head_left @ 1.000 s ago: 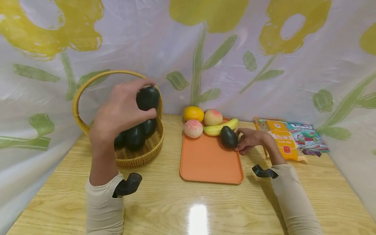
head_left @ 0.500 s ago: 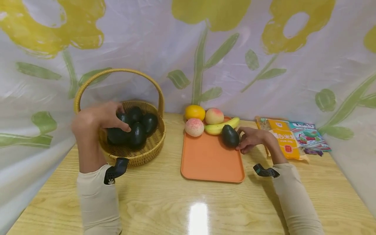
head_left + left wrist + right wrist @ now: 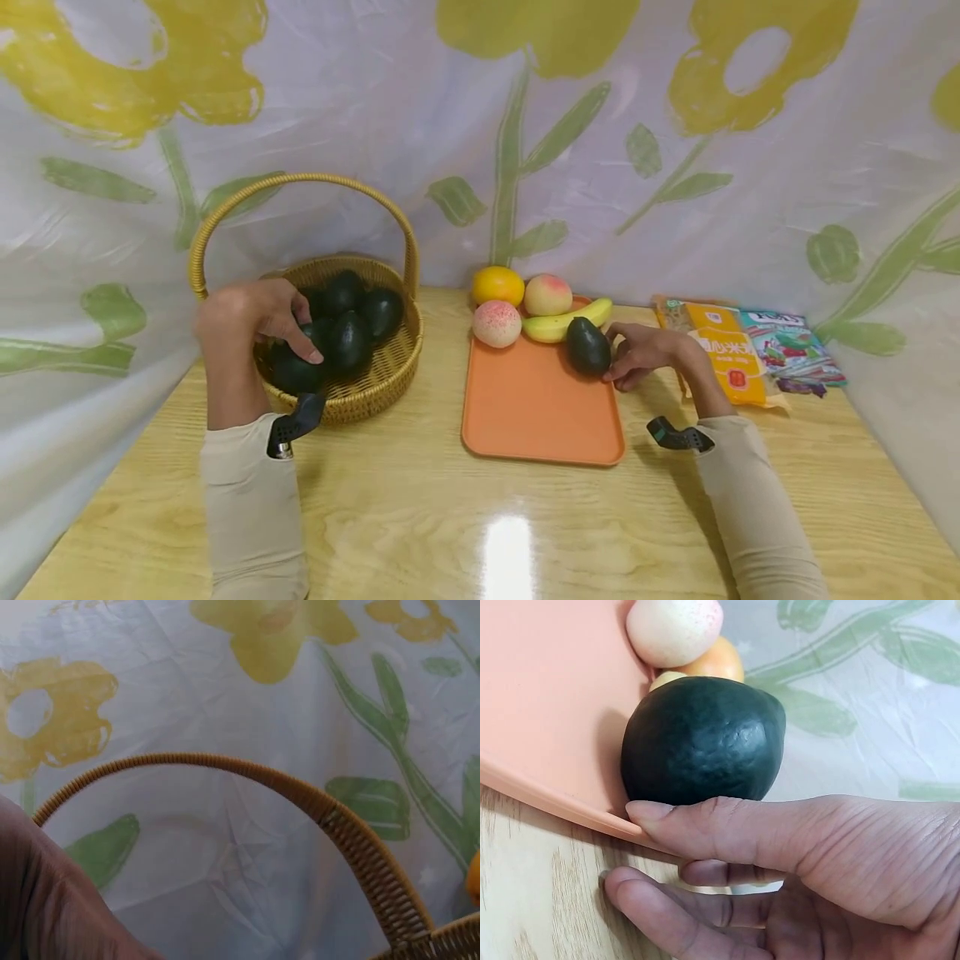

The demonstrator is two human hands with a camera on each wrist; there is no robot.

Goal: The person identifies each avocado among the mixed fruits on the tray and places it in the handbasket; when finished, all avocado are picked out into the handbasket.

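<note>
In the head view, my left hand (image 3: 262,310) reaches over the near left side of a wicker basket (image 3: 367,406). Its thumb and fingers grip a dark green avocado (image 3: 292,368) among several others; the fingertips are mostly hidden. The left wrist view catches only part of that hand (image 3: 52,900) and the basket handle (image 3: 225,763). On the right, my right hand (image 3: 641,354) rests at the edge of an orange tray (image 3: 540,417), next to a single avocado (image 3: 588,347). The right wrist view has its thumb lying along that avocado (image 3: 705,742), with the other fingers loosely bent outside the rim.
At the back of the tray are a banana (image 3: 558,325), two peaches, one a speckled peach (image 3: 497,324), and a yellow-orange fruit (image 3: 498,287). Right of the tray lie a yellow snack bag (image 3: 723,354) and a blue packet (image 3: 791,346). A flowered curtain (image 3: 375,125) hangs behind the table.
My left hand has come down from above the basket, lowering an avocado in among the others, then shifted slightly. The right hand has stayed by the tray's avocado.
</note>
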